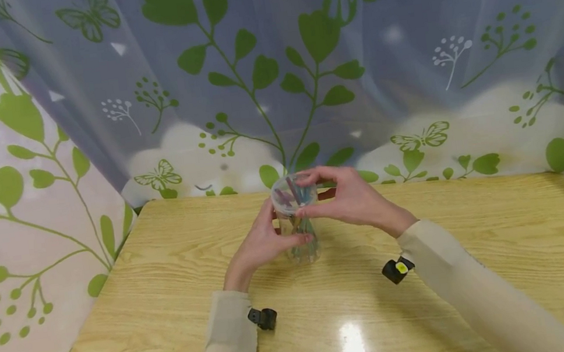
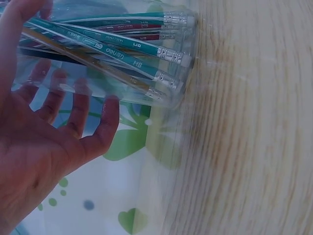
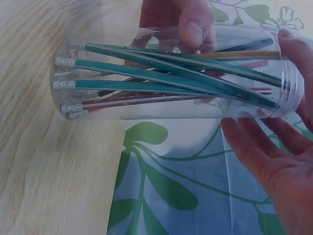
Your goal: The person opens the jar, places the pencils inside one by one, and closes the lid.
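Note:
A clear plastic jar (image 1: pixel 300 259) stands upright on the table near its far edge. Inside it, several teal, dark red, gold and dark pencils (image 3: pixel 146 76) lean at angles, their white eraser ends at the bottom. A clear lid (image 3: pixel 292 90) caps the jar. My left hand (image 1: pixel 258 243) holds the jar's body from the left, thumb across the front. At the top, my right hand (image 1: pixel 353 196) grips the lid's rim between thumb and fingers. In the left wrist view the left fingers (image 2: pixel 80 105) curve behind the jar.
The wood-grain table (image 1: pixel 147 327) spreads around the jar. Right behind its far edge hangs a blue and white curtain (image 1: pixel 260 84) with green leaves and butterflies; a pale patterned cloth (image 1: pixel 31 242) hangs at the left. Small black cameras (image 1: pixel 264 318) sit at both wrists.

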`<act>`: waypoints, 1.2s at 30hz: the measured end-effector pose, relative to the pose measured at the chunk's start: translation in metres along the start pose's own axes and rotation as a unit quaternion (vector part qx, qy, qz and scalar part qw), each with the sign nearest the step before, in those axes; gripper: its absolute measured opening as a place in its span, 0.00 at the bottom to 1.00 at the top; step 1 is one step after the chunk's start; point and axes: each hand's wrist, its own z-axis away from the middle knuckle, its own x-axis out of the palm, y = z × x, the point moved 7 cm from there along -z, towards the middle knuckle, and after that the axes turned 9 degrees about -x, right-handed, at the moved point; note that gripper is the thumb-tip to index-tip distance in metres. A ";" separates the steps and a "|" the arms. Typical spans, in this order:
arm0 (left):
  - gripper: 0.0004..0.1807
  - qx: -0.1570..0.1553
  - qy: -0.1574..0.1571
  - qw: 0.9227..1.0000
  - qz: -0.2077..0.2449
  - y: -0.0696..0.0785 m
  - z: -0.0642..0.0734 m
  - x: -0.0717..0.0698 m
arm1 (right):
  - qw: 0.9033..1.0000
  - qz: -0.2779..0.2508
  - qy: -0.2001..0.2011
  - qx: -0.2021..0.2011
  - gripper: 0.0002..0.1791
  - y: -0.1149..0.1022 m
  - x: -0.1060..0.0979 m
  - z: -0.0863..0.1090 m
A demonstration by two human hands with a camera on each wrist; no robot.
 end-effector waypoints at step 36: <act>0.52 0.007 -0.003 1.000 0.001 0.004 0.002 0.001 | 0.991 0.082 0.054 -0.089 0.18 -0.021 0.000 0.007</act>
